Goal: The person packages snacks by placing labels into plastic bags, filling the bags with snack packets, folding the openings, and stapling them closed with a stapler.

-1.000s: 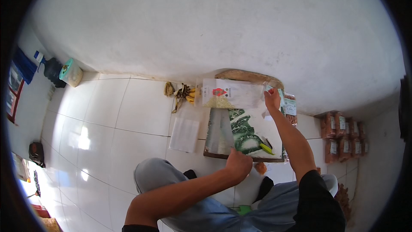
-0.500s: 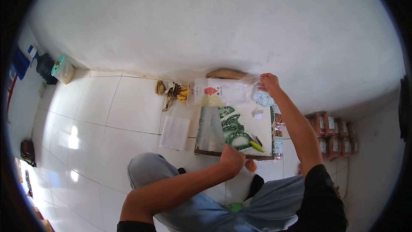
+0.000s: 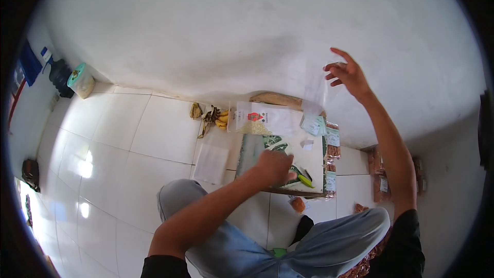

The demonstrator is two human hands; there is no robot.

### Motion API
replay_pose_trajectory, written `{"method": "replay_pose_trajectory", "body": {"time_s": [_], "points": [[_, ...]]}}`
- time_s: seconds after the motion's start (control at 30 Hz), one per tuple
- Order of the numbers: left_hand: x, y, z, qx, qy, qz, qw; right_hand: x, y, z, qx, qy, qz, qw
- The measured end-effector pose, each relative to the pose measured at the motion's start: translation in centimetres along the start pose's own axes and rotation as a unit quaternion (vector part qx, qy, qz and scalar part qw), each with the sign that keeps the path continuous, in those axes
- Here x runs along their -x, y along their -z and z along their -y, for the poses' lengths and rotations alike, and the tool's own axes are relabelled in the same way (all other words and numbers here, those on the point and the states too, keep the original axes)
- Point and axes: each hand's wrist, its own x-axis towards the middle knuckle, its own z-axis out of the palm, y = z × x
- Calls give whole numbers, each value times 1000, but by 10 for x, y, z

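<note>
My right hand (image 3: 348, 76) is raised in front of the wall with its fingers apart. Just left of its fingertips, a clear plastic bag (image 3: 315, 85) stands upright above the labels (image 3: 313, 124); whether it touches the fingers is unclear. My left hand (image 3: 276, 167), smeared by motion, is over the green and white board (image 3: 315, 162), and its fingers are hard to make out. Beside that hand lie a bright green cutter (image 3: 305, 180) and translucent plastic sheets (image 3: 250, 149). A printed bag (image 3: 275, 118) with pale contents lies along the board's far side.
Bananas (image 3: 222, 119) and a clear plastic stack (image 3: 211, 162) are left of the board. Labelled reddish-brown packs (image 3: 333, 141) line its right edge, with more packs (image 3: 381, 188) farther right. A lidded tub (image 3: 81, 81) and a dark bottle (image 3: 60, 77) stand far left.
My right hand has risen from the labels and its fingers have spread; the clear bag now stands up beside it. My left hand has moved up over the board from its near edge.
</note>
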Motion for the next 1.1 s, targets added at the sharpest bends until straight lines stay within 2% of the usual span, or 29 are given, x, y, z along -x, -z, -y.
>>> {"method": "replay_pose_trajectory", "body": {"time_s": [0.07, 0.1, 0.17, 0.2, 0.27, 0.3, 0.4, 0.43, 0.5, 0.57, 0.63, 0.7, 0.73, 0.77, 0.8, 0.83, 0.87, 0.9, 0.93, 0.97, 1.03, 1.07, 1.1], "points": [[-6, 27, 4, 75, 95, -21, 992, 27, 4, 44, -31, 24, 13, 999], [-9, 30, 9, 72, 94, -20, 993, 41, 7, 60, -62, 45, 25, 997], [-20, 29, 22, 219, 122, -208, 945, 69, 15, 82, -88, 62, 28, 994], [-26, 30, 26, 216, 119, -206, 947, 80, 18, 88, -112, 77, 36, 990], [-36, 35, 33, 368, 74, -294, 879, 97, 23, 91, -146, 92, 21, 985], [-37, 39, 34, 363, 73, -289, 883, 103, 25, 91, -179, 106, 10, 978], [-38, 46, 37, 505, 5, -182, 843, 116, 28, 85, -236, 77, -59, 967], [-38, 45, 33, 502, 8, -176, 847, 117, 29, 78, -241, 74, -65, 966], [-38, 43, 24, 490, -46, -92, 865, 112, 31, 55, -350, 94, -63, 930], [-42, 29, 19, 478, -57, -102, 871, 111, 30, 40, -395, 86, -65, 912], [-38, 28, 10, 549, -79, 51, 830, 108, 31, 23, -439, 78, -64, 893], [-39, 20, 6, 527, -83, 30, 845, 106, 34, 5, -435, 60, -55, 897], [-37, 18, 7, 564, -49, 42, 824, 107, 32, -3, -440, 57, -57, 894], [-37, 17, 7, 598, -14, 52, 800, 107, 30, -10, -357, 2, -112, 927], [-37, 15, 11, 594, -6, 24, 804, 108, 26, -18, -268, -53, -165, 948], [-35, 14, 14, 592, -1, 27, 805, 109, 21, -32, -273, -55, -165, 946], [-34, 15, 16, 598, 35, -8, 801, 111, 13, -52, -100, -80, -260, 957], [-33, 16, 18, 601, 70, -44, 795, 112, 6, -75, 78, -100, -343, 931], [-30, 18, 18, 603, 105, -69, 788, 116, 1, -89, 171, -31, -355, 918], [-30, 16, 20, 601, 110, -69, 788, 122, -1, -103, 167, -33, -354, 920], [-32, 9, 25, 641, 164, -118, 740, 138, -13, -86, 211, 23, -277, 937], [-32, 7, 26, 640, 167, -119, 741, 141, -18, -77, 203, 46, -267, 941], [-31, 5, 25, 678, 170, -135, 702, 145, -21, -65, 201, 47, -266, 942]]}}
